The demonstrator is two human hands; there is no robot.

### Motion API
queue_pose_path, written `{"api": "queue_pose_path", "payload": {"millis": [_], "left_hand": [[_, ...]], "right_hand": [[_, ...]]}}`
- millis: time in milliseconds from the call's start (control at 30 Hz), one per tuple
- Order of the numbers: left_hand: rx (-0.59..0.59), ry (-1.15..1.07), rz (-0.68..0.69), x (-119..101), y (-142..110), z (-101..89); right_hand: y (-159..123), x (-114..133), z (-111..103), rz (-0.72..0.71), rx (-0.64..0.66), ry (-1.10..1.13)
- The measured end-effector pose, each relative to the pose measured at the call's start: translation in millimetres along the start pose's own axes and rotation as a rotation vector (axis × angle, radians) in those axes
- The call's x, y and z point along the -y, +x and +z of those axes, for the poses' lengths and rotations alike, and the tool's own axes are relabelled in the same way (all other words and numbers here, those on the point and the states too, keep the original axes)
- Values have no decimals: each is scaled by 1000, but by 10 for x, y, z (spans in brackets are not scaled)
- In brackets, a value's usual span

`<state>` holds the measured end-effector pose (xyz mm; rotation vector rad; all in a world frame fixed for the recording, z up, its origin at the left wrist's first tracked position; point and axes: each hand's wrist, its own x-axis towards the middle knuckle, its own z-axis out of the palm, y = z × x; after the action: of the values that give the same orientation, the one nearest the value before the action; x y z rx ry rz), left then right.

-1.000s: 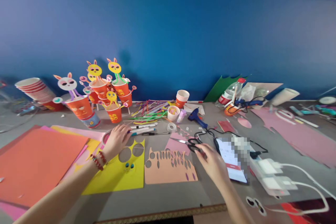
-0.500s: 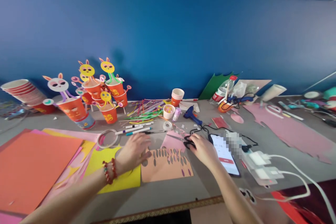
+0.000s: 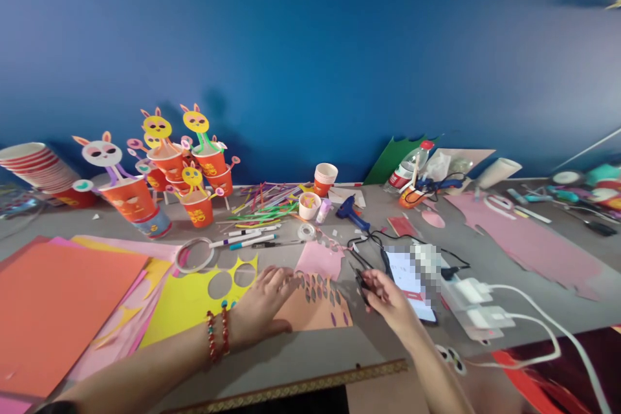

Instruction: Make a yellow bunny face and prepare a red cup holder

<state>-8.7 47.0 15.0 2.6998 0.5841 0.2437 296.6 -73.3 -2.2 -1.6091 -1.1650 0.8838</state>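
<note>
My left hand (image 3: 264, 306) lies flat with fingers spread on the left part of a peach paper sheet (image 3: 324, 307) full of leaf-shaped cut-outs. My right hand (image 3: 388, 303) is closed round the black handles of a pair of scissors (image 3: 361, 277), held just off the sheet's right edge, blades pointing away from me. A yellow sheet (image 3: 194, 297) with round holes lies left of the left hand. A phone (image 3: 410, 277) rests right of the right hand.
Orange and pink sheets (image 3: 63, 304) are stacked at left. Rabbit-topped orange cups (image 3: 130, 197), a cup stack (image 3: 41, 171), a tape ring (image 3: 194, 254), markers (image 3: 252, 240), straws (image 3: 272, 204), a blue glue gun (image 3: 352, 212), a bottle (image 3: 407, 171), chargers with white cables (image 3: 485, 310) and pink offcuts (image 3: 528, 239) crowd the table.
My left hand moved right from the yellow sheet onto the peach sheet. My right hand picked the scissors up off the table and drew them toward me.
</note>
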Motion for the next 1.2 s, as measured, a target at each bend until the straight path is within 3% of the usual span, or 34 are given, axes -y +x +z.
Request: {"api": "queue_pose_path", "payload": {"millis": [133, 367, 567, 800, 933, 1200], "left_hand": [[-26, 37, 49, 4, -2, 9], [-62, 26, 125, 25, -16, 0], [-50, -4, 118, 36, -31, 21], [-47, -18, 127, 88, -34, 88], [-50, -5, 151, 100, -27, 92], [-8, 10, 175, 98, 6, 4]], "right_hand": [[-67, -97, 170, -4, -62, -20], [-73, 77, 247, 101, -62, -282], [-17, 155, 316, 134, -30, 37], [-42, 192, 337, 156, -135, 336], [-30, 173, 352, 138, -83, 324], [34, 259, 225, 77, 100, 35]]}}
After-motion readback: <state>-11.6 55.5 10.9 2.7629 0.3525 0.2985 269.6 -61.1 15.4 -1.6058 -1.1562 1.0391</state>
